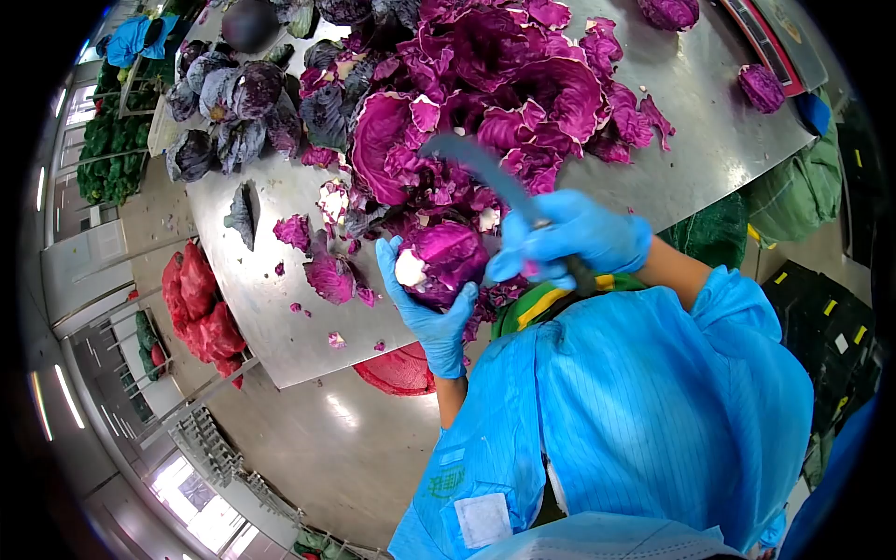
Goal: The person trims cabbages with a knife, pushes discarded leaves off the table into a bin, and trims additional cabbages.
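Observation:
A trimmed red cabbage [459, 254], its pale cut stem facing left, rests near the table's front edge. My left hand [431, 313], in a blue glove, cups it from the left and from below. My gloved right hand [571, 233] is closed around the dark handle of a knife [485, 173]. The knife's curved blade points up and left, above the cabbage and over the loose leaves. Behind the cabbage lies a large heap of purple cabbage leaves [485, 84], with some cut stem pieces among them.
Untrimmed dark cabbages [257, 89] pile at the left of the metal table [271, 327]. Two trimmed cabbages lie at the right, one near a red-edged scale or tray [761, 42]. Red mesh sacks [201, 308] stand on the floor at left, a green sack [793, 187] at right.

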{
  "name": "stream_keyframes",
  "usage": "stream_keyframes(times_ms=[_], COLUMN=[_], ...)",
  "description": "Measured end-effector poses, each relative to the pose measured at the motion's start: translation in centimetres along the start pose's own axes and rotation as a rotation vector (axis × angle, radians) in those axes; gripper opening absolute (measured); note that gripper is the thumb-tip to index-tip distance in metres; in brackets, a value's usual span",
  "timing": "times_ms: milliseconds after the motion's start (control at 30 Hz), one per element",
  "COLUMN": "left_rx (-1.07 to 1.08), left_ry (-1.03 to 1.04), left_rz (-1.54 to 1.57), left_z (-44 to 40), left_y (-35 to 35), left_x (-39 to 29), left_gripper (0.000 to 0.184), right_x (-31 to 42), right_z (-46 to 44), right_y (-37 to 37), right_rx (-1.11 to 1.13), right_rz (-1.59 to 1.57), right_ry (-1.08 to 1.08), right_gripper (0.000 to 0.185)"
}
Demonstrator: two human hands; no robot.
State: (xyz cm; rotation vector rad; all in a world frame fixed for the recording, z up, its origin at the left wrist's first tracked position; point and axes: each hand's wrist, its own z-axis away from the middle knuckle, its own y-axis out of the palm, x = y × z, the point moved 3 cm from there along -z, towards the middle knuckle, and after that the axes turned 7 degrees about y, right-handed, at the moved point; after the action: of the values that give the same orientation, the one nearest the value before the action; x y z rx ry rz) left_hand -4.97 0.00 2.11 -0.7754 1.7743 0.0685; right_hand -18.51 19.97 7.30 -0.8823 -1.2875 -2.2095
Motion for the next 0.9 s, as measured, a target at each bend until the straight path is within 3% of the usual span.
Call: stream_keyframes(times_ms=[33, 100, 133, 167, 233, 267, 300, 367, 667, 800, 900], left_rx=[-0.022, -0.065, -0.085, -0.088, -0.088, -0.086, -0.067, -0.040, -0.052, -0.047, -0.040], left_ry=[-0.060, -0.179, -0.198, -0.204, -0.225, -0.196, -0.156, -0.009, 0.045, 0.069, 0.012], left_rz=[0.053, 0.159, 0.193, 0.218, 0.273, 0.263, 0.191, -0.114, -0.166, -0.126, -0.119], left_z=[0.0, 0.1, 0.2, 0.1, 0.3, 0.0, -0.1, -0.2, 0.3, 0.5, 0.5], left_y=[-0.1, -0.1, 0.1, 0.3, 0.7, 1.2, 1.4, 1.8, 2.5, 2.9, 3.3], left_x=[0.2, 0.3, 0.0, 0.1, 0.1, -0.5, -0.9, -1.2, -0.6, -0.1, -0.2], left_gripper=[0.115, 0.115, 0.115, 0.115, 0.114, 0.114, 0.112, 0.109, 0.103, 0.102, 0.104], right_x=[1.0, 3.3, 3.4, 1.6, -1.3, -1.9, -3.6, -5.3, -4.8, -3.5, -4.7], right_z=[0.6, 0.3, -0.3, -1.5, -3.2, -3.6, -4.4, -4.5, -4.2, -4.1, -3.9], right_y=[-0.2, -1.1, -1.7, -2.4, -1.7, -0.9, -0.3, 1.5, 0.9, 2.3, 1.9], right_rx=[0.099, -0.214, -0.405, -0.464, -0.306, -0.315, -0.336, -0.466, -0.474, -0.430, -0.548], right_rz=[-0.109, -0.075, 0.121, 0.345, 0.516, 0.776, 0.864, 1.026, 0.946, 1.189, 1.289], right_ry=[-0.052, -0.316, -0.234, -0.354, -0.242, -0.235, -0.323, -0.405, -0.476, -0.357, -0.582], right_gripper=[0.025, 0.036, 0.045, 0.052, 0.058, 0.064, 0.068, 0.070, 0.067, 0.066, 0.064])
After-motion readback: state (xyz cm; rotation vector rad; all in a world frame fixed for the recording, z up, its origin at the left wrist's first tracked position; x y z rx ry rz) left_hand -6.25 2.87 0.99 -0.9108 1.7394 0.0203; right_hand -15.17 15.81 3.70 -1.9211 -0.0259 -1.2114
